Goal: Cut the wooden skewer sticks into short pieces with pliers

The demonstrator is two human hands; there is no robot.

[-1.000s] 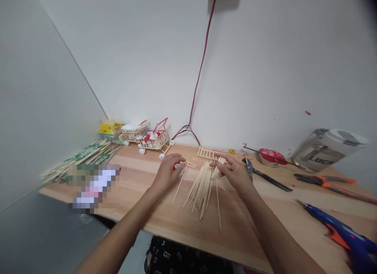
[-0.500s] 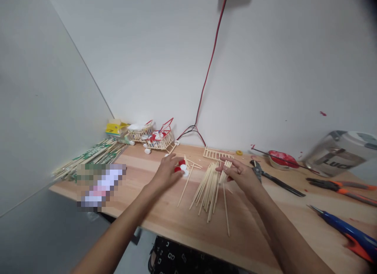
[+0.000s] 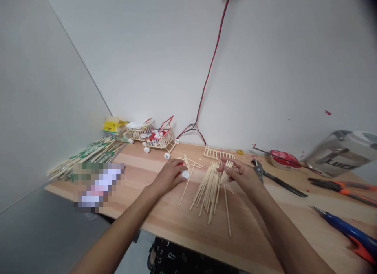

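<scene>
My left hand [image 3: 167, 176] is low over the table, its thumb and fingers curled around a small group of red and white bottle caps; a white cap [image 3: 185, 174] shows beside the fingertips. In my right hand [image 3: 241, 175] is a small bunch of short wooden sticks [image 3: 226, 170], pinched between thumb and fingers. Below and left of it, a loose fan of longer wooden sticks [image 3: 207, 191] lies on the table. Behind that hand rests a flat ladder-like stick frame [image 3: 218, 153]. Between the hands are a few thin sticks [image 3: 186, 185], some crossing.
Two small stick carts [image 3: 160, 140] with cap wheels stand at the back left. Green-wrapped stick bundles [image 3: 91, 150] lie at far left. To the right are cutters [image 3: 279, 181], orange-handled pliers [image 3: 330, 184], a blue tool [image 3: 341, 226], a dish of red material [image 3: 284, 160] and a clear jar [image 3: 338, 154].
My left hand has lowered and closed in around the bottle caps, covering most of the red ones. My right hand stays nearly in place with its short sticks. The view has shifted slightly.
</scene>
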